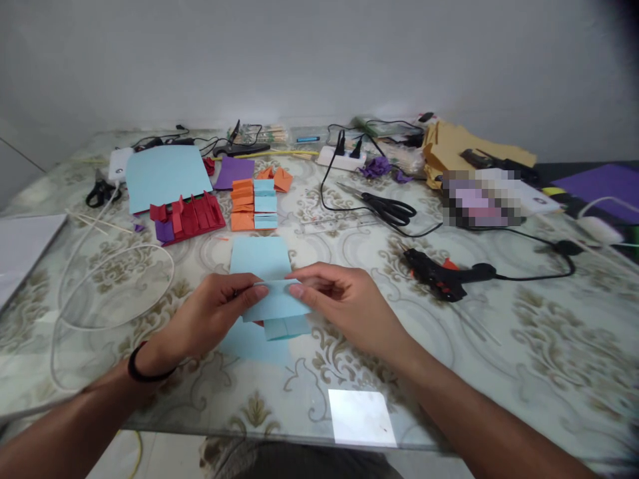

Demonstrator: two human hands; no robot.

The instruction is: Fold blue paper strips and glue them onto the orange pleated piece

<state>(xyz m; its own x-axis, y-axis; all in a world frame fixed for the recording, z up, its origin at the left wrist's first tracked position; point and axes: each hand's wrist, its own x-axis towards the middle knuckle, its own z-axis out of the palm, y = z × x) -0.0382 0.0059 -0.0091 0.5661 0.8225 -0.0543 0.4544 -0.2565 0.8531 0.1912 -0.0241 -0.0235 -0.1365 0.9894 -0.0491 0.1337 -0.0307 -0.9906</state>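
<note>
Between both hands, a folded light blue paper (277,301) is held above the table, its lower folds hanging below the fingers. My left hand (212,309) pinches its left part with thumb and fingers. On its upper right edge, my right hand (344,299) has a similar pinch. Another light blue sheet (260,256) lies flat just behind the held paper. Farther back are a pleated orange and blue paper piece (254,205) and a pleated red paper piece (192,218) with a purple part at its left end.
Black-handled scissors (389,207) and a black glue gun (444,271) lie right of the hands. A white power strip (342,158) stands behind. A white cable (117,249) loops at left. Brown paper (474,150) is piled at back right; a large blue sheet (168,176) lies back left.
</note>
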